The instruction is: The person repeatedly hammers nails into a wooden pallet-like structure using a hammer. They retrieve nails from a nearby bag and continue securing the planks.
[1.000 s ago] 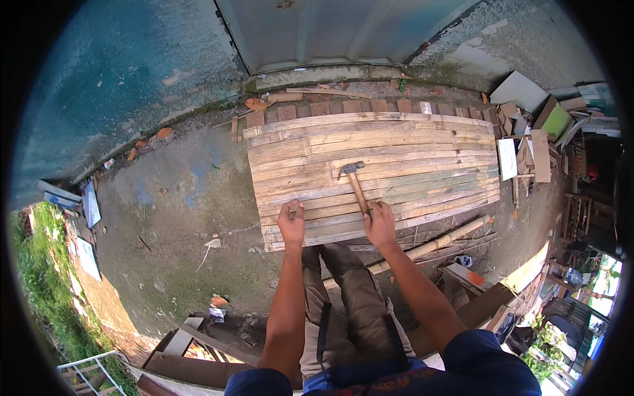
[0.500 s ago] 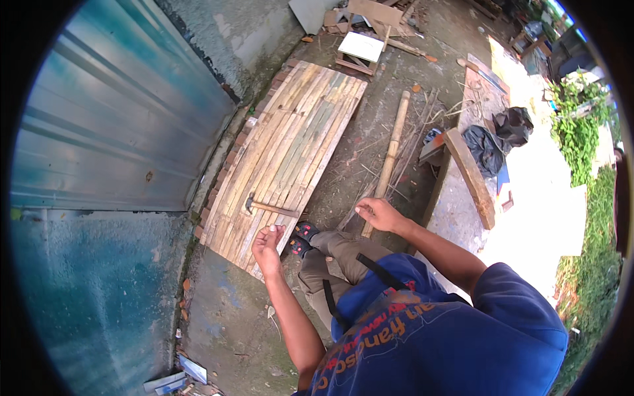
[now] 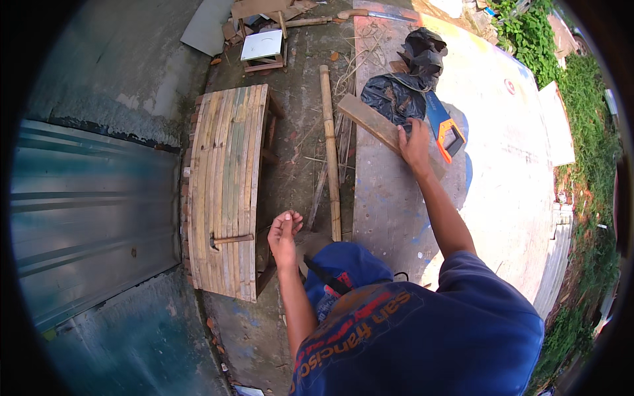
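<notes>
My right hand [image 3: 415,150] reaches over a wooden plank [image 3: 371,123] to the edge of a black plastic bag [image 3: 389,99]. Its thumb and fingers are apart at the bag's edge, with nothing visible between them. A handsaw with an orange handle [image 3: 449,140] and blue blade lies just to the right. My left hand [image 3: 285,236] is raised in front of me, thumb pressed to the fingers; what it may pinch is too small to make out. Left of it, a hammer [image 3: 231,239] lies across a bench top of bamboo slats [image 3: 221,165].
A bamboo pole [image 3: 329,145] lies on the ground between the bench and a pale, paint-marked board [image 3: 396,211]. A white-topped stool [image 3: 261,46] stands at the back. Another long blade with a wooden handle [image 3: 354,13] lies beyond. A metal sheet wall [image 3: 99,204] runs along the left.
I have turned to the right. My right hand has moved from above the bamboo pole out to the black bag and plank. My left hand stays closed beside the bench.
</notes>
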{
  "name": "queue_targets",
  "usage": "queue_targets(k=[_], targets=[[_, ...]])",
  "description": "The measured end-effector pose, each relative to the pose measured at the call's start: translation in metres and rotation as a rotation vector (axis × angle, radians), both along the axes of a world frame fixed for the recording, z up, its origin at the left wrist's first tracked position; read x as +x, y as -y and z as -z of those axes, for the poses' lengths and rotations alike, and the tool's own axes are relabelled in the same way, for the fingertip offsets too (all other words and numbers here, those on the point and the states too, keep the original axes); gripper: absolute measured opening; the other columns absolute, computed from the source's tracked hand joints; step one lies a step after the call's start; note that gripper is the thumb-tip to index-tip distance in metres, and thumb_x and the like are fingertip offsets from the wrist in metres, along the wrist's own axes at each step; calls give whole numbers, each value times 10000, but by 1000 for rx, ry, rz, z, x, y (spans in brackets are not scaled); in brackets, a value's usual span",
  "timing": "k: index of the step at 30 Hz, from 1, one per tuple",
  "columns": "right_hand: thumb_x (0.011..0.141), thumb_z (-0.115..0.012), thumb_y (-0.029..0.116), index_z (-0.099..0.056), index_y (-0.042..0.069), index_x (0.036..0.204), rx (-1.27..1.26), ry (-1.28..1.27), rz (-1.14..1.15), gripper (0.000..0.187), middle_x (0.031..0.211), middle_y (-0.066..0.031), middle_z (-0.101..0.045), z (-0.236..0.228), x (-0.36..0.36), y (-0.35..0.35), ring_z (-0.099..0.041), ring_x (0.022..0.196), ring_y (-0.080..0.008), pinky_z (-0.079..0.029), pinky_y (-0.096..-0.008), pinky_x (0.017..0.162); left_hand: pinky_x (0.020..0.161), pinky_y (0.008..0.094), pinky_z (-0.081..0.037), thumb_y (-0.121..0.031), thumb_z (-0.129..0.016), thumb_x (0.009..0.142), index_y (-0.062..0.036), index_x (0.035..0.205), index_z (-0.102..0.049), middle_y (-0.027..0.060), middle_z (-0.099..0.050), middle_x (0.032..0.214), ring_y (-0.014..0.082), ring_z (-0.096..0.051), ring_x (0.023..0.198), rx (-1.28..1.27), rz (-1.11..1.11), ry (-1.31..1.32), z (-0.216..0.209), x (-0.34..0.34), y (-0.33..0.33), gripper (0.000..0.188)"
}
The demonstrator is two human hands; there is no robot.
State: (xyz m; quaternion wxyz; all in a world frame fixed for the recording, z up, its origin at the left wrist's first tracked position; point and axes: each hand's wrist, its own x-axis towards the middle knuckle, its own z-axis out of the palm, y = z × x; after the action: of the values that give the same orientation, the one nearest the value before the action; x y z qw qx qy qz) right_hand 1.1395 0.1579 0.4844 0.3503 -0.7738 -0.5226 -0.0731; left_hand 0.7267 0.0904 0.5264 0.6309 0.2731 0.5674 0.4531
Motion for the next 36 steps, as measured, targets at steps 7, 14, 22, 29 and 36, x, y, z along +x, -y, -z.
queue_targets(k=[7, 14, 22, 29, 36], targets=[[921, -576, 4, -664, -14, 1105, -19, -177, -263, 205, 1088, -239, -663, 45, 36, -64, -657, 1025, -420, -525, -472, 913, 844, 298, -555, -228, -640, 1031, -17, 1108, -679, 85, -726, 1035, 161, -699, 953, 9, -32, -84, -4, 2, -11, 229], [916, -617, 98, -716, 52, 1118, -64, -169, 14, 230, 1118, -227, -654, 65, 60, -102, -670, 1001, -426, -543, -504, 883, 847, 292, -553, -247, -638, 1034, -18, 1114, -677, 81, -724, 1032, 155, -695, 956, 32, 15, -131, -13, 15, -17, 246], [908, -674, 159, -731, 93, 1042, -191, -145, 126, 160, 1103, -191, -635, 63, 52, -108, -674, 987, -415, -547, -508, 864, 854, 289, -549, -264, -639, 1036, -20, 1123, -677, 80, -723, 1034, 143, -689, 967, 16, 19, -127, -13, 23, -9, 262], [923, -689, 191, -755, 74, 1001, -116, -183, 118, 155, 1026, -210, -675, 67, 59, -109, -671, 957, -420, -532, -497, 843, 874, 323, -557, -253, -625, 1037, -14, 1135, -666, 91, -715, 1053, 175, -694, 984, 55, -56, -162, -18, 7, -7, 262], [939, -691, 189, -770, 24, 1000, 58, -238, 4, 193, 937, -221, -706, 22, 52, -97, -692, 887, -397, -538, -457, 817, 844, 292, -544, -256, -619, 1044, -13, 1134, -683, 87, -732, 1044, 166, -703, 975, 63, -97, -87, -11, -3, 13, 268]])
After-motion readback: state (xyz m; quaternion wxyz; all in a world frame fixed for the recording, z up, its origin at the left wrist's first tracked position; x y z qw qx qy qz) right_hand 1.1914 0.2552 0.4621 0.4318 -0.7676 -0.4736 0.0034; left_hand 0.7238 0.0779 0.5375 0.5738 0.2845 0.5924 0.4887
